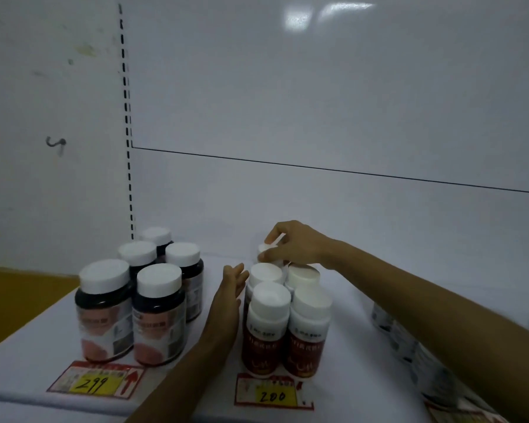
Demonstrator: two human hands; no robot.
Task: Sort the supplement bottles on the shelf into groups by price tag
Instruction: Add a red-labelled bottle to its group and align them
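My right hand reaches over the back of the red-labelled bottles, its fingers curled around the white cap of a bottle at the rear of that group; most of that bottle is hidden behind the ones in front, so I cannot tell whether it stands on the shelf or is lifted. My left hand is open and holds nothing, fingers straight and together, its fingertips just beside the left flank of the same group. Directly below my right hand stand four red bottles with white caps, packed close together, and in front of them on the shelf edge lies a price tag reading 200. To the left of my left hand stands a cluster of five dark bottles with white caps, upright, behind a price tag reading 299. Under my right forearm, more bottles lie blurred at the right edge.
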